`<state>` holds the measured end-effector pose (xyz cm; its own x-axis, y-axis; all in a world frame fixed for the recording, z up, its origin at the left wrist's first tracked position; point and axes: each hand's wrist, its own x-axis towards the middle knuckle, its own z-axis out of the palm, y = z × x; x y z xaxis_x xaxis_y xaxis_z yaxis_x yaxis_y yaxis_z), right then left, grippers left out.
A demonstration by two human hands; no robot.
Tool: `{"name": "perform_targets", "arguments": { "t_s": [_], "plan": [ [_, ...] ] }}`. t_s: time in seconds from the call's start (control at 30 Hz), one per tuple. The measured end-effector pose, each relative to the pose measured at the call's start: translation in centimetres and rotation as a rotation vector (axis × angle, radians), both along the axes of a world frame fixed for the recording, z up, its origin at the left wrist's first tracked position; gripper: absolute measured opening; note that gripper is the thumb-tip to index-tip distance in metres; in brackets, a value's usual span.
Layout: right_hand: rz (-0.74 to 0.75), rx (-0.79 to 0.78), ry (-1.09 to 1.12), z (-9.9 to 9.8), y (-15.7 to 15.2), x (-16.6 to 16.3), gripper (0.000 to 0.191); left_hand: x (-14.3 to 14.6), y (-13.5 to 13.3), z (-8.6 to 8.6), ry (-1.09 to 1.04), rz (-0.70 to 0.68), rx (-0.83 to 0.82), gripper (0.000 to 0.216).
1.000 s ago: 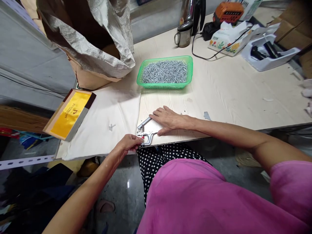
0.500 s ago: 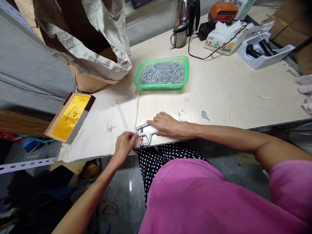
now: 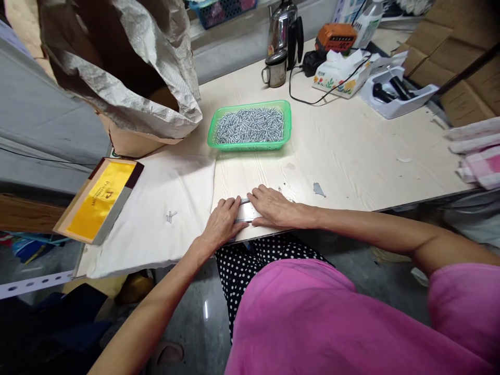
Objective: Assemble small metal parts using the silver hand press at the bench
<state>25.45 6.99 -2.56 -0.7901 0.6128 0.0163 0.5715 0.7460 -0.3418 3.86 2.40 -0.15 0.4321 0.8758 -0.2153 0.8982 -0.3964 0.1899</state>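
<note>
A silver, plier-like hand tool (image 3: 244,200) lies on the table near its front edge, its two handles spread apart. My left hand (image 3: 222,221) is closed over the tool's head end, hiding the spring and jaws. My right hand (image 3: 273,208) grips the far ends of both handles, thumb on the near one and fingers on the other. Left of my hands, a few small metal pins (image 3: 170,216) lie on a white cloth (image 3: 144,208). Beyond the hands stands a green plastic basket (image 3: 250,147) filled with many similar small metal pieces.
An open box with yellow lining (image 3: 99,198) rests at the left edge. Behind it stands a large open woven sack (image 3: 172,120). Toward the back are a steel mug (image 3: 275,73), a kettle (image 3: 282,28), a tissue pack (image 3: 336,78) and a white tray (image 3: 398,107).
My left hand has moved right from pinching at the tool's head to wrapping over it. My right hand stays on the handles. The view has shifted slightly.
</note>
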Motion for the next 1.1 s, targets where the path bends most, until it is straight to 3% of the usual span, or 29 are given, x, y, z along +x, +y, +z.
{"name": "perform_targets", "arguments": {
  "t_s": [0.2,0.37,0.5,0.63,0.67,0.77,0.87,1.03,1.1],
  "plan": [
    [0.013,0.022,-0.030,-0.5,-0.4,-1.0,0.014,0.8,0.4,-0.1,0.030,0.051,-0.006,0.031],
    [0.051,0.004,-0.045,-1.1,0.1,-1.6,0.022,1.3,0.5,0.1,0.012,0.148,-0.013,0.016],
    [0.049,0.026,-0.013,-0.9,0.7,-0.9,0.017,1.2,0.3,-0.2,0.010,0.173,0.011,0.023],
    [0.075,0.052,0.032,-0.6,2.1,0.3,0.052,1.0,-1.7,-1.7,-0.066,0.200,0.176,0.044],
    [0.075,0.049,0.029,-0.6,2.5,0.5,0.053,1.2,-2.4,-2.2,-0.098,0.196,0.225,0.046],
    [0.030,0.029,0.025,-0.7,3.8,0.4,0.035,2.2,-5.0,-3.7,-0.176,0.149,0.315,0.050],
    [-0.001,0.011,0.026,-0.6,5.4,-0.7,0.020,3.5,-6.9,-4.6,-0.200,0.094,0.298,0.054],
    [-0.053,0.040,0.006,0.9,7.5,-3.7,0.017,4.1,-7.2,-4.9,-0.211,0.110,0.262,0.057],
    [0.007,0.095,-0.015,1.7,7.1,-5.0,0.019,4.1,-6.9,-4.8,-0.226,0.118,0.260,0.060]
  ]
}}
